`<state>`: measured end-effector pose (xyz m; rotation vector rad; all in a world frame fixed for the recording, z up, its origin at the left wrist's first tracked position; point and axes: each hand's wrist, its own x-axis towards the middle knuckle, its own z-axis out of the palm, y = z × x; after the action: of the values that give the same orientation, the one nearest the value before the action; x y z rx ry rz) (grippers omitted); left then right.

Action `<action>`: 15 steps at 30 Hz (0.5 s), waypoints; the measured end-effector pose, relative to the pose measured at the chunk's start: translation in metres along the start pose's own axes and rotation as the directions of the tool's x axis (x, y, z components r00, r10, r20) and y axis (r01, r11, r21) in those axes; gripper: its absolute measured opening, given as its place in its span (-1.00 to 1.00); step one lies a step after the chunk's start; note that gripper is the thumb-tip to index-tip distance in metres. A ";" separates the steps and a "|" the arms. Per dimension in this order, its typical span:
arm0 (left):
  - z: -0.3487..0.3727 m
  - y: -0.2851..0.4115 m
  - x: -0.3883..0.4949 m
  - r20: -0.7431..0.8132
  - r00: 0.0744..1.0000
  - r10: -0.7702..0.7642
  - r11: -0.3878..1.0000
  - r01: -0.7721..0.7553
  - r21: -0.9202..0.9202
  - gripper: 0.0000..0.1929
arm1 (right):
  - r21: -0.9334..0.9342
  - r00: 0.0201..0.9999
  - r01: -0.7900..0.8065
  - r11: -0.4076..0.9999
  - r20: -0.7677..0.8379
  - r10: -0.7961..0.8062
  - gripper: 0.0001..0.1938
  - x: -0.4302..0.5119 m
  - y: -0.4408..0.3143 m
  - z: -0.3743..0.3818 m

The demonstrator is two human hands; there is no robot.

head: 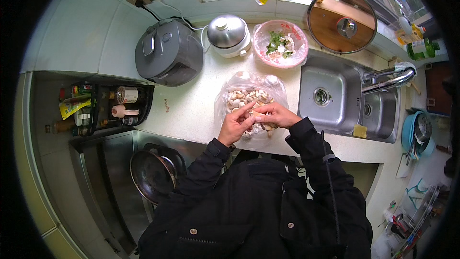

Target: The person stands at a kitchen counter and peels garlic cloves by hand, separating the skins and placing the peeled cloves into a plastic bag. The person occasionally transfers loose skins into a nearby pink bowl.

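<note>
A clear plastic bag lies spread on the counter. Inside it is a heap of pale, brown-edged pieces that look like garlic cloves, with rounder white bulbs near its far edge. Over the near part of the heap, my right hand pinches a small clove between thumb and fingers. My left hand meets it from the other side, its thumb and fingertips on the same clove. The fingers partly cover this piece. Beyond the bag stands a pink bowl lined with plastic, containing green leaves and whitish scraps.
A grey air-fryer-like appliance and a small steel-lidded cooker stand at the back left. To the right is a steel double sink with a tap. A glass lid leans behind it. A pan hangs below left.
</note>
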<state>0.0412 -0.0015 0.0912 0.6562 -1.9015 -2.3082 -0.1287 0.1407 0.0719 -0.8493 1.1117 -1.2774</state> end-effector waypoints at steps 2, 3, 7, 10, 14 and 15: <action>-0.001 0.003 0.000 0.027 0.998 0.056 0.997 -0.057 0.059 -0.65 | -0.027 0.999 -0.033 0.999 -0.001 0.033 -0.70 0.001 0.000 0.000; 0.000 0.005 0.000 0.015 0.999 0.042 0.997 -0.043 0.058 -0.65 | 0.041 0.999 -0.032 0.999 0.012 0.032 -0.68 0.001 0.001 0.000; 0.002 0.006 0.000 -0.066 0.996 0.054 0.997 -0.050 0.057 -0.70 | 0.328 0.993 -0.118 0.937 0.045 0.109 -0.65 0.000 0.008 0.000; 0.002 0.005 0.005 -0.153 0.958 0.244 0.954 -0.209 0.215 -0.80 | 0.483 0.985 -0.172 0.859 0.109 0.136 -0.70 0.001 0.017 -0.002; 0.004 0.002 0.015 -0.250 0.892 0.376 0.918 -0.321 0.235 -0.91 | 0.566 0.987 -0.160 0.809 0.087 0.134 -0.73 0.004 0.023 0.003; 0.005 0.002 0.015 -0.252 0.893 0.372 0.917 -0.313 0.246 -0.89 | 0.612 0.991 -0.130 0.780 0.064 0.115 -0.71 0.004 0.023 0.006</action>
<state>0.0250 -0.0019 0.0893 0.5831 -1.9346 -1.7169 -0.1167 0.1389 0.0511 -0.2863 0.6395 -1.3956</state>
